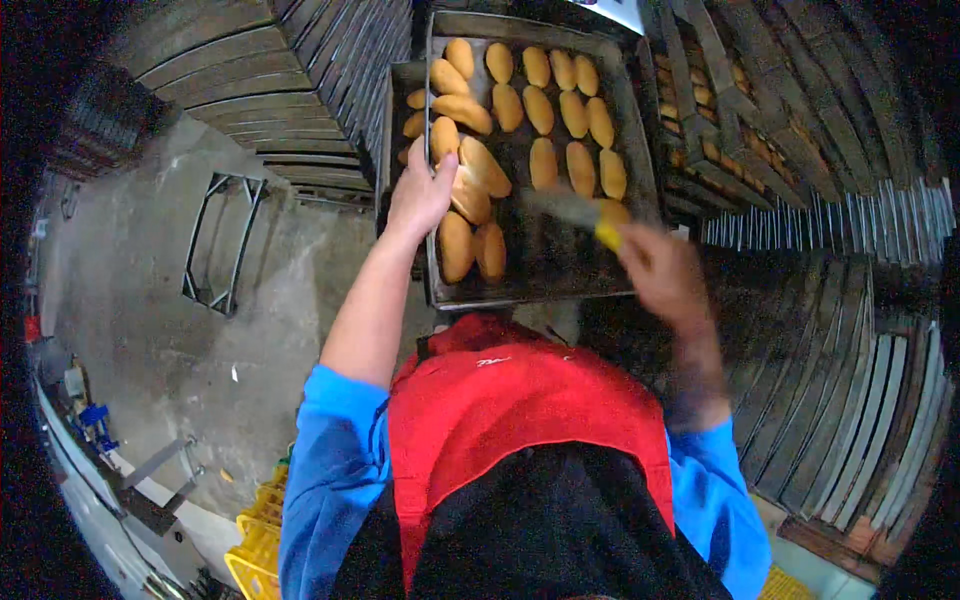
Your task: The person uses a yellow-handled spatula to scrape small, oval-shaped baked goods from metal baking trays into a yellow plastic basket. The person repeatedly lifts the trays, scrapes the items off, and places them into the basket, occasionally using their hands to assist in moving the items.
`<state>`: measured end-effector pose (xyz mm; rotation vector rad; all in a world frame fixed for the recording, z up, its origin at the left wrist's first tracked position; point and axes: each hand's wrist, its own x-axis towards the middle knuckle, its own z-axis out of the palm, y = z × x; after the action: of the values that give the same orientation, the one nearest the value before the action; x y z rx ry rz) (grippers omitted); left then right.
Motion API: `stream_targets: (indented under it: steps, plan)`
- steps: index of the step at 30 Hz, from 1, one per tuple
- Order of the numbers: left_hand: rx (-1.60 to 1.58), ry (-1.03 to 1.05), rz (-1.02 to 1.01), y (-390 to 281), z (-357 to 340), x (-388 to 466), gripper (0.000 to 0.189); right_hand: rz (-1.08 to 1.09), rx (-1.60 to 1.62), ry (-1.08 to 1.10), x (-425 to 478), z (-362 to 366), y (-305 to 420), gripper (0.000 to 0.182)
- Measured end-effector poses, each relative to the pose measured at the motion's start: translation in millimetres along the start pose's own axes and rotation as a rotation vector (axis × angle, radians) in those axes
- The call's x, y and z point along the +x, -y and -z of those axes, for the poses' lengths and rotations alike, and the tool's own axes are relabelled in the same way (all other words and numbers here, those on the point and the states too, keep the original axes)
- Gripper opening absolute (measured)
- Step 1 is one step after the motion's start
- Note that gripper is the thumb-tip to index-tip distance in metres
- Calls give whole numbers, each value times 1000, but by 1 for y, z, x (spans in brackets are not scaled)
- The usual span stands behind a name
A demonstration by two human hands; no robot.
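Note:
In front of me a dark metal baking tray [540, 289] holds rows of golden bread rolls [538, 109]. Another tray [397, 82] with rolls shows partly beneath its left side. My left hand [424, 191] is at the tray's left rim, its thumb against a roll [445, 140]; whether it grips the rim or the roll is unclear. Some rolls beside it lie heaped, one with its pale side showing. My right hand [660, 274] is closed on the yellow handle of a scraper or broad knife [566, 208], whose blurred blade is over the tray, close to the rolls.
Stacked trays [225, 67] rise at the upper left, and more stacks [802, 375] stand at the right. Rolls fill stacked trays [720, 112] at the upper right. A metal frame [223, 244] rests on the concrete floor, and yellow plastic crates [259, 540] are at the lower left.

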<state>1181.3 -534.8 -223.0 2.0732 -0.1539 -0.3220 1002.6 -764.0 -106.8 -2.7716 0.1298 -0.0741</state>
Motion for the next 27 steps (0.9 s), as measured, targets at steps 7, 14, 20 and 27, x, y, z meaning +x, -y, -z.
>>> stream_targets:
  steps: [7,14,20,27]
  plan:
    - [65,-60,88,6,-13,27,52,-129,-331,-54,-5,-75,1,18]
    - [88,-93,50,6,-12,15,51,-59,-267,-64,132,-88,27,21]
    - [88,-68,70,3,-8,10,50,15,-289,-145,223,-93,38,21]
    - [77,-116,41,13,-12,12,47,-31,-101,-118,94,-17,31,23]
